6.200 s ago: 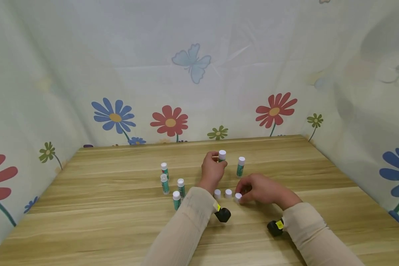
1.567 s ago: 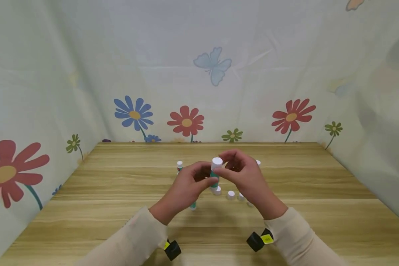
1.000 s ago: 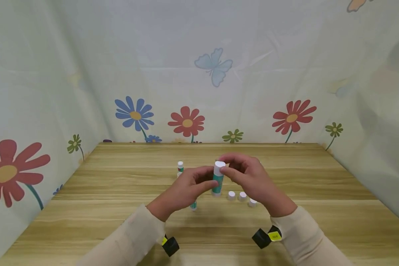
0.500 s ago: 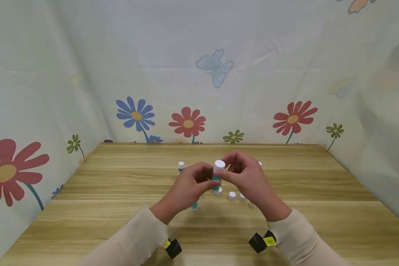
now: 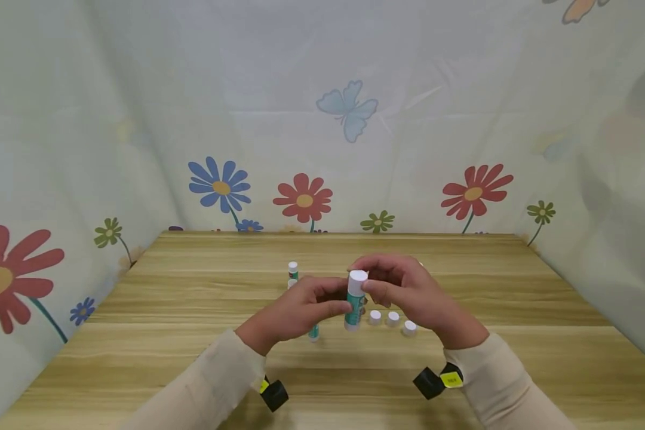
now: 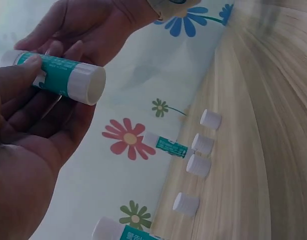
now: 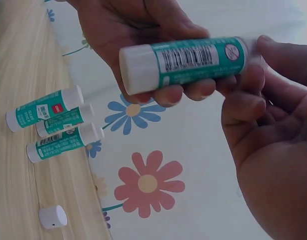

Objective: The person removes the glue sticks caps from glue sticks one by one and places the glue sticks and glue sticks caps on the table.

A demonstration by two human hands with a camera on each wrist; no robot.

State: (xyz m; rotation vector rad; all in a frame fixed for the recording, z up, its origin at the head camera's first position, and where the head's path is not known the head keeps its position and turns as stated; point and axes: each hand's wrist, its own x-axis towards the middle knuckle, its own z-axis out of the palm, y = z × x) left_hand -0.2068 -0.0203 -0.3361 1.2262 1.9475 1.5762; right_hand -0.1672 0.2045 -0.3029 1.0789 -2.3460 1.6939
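A green glue stick [image 5: 353,310] with white ends is held off the table between both hands. My left hand [image 5: 301,307] grips its green body, thumb in front and fingers behind. At the top, my right hand [image 5: 421,295] pinches the white cap [image 5: 357,283] between thumb and fingers. In the left wrist view the glue stick [image 6: 56,75] lies across the left fingers, its white base facing the camera. The right wrist view shows the barcode on the glue stick [image 7: 193,60]; the right fingertips partly cover its cap end.
Loose white caps [image 5: 393,319] stand on the wooden table [image 5: 236,370] below the right hand. Several other glue sticks [image 7: 63,140] stand at the left, partly hidden by the left hand in the head view. Another glue stick [image 6: 171,147] stands beyond the caps. A flowered cloth [image 5: 322,149] hangs behind.
Six seconds ago my right hand was at a cap on the table, my left holding a glue stick farther back. Now both hold one; over the last half second it moved lower in view.
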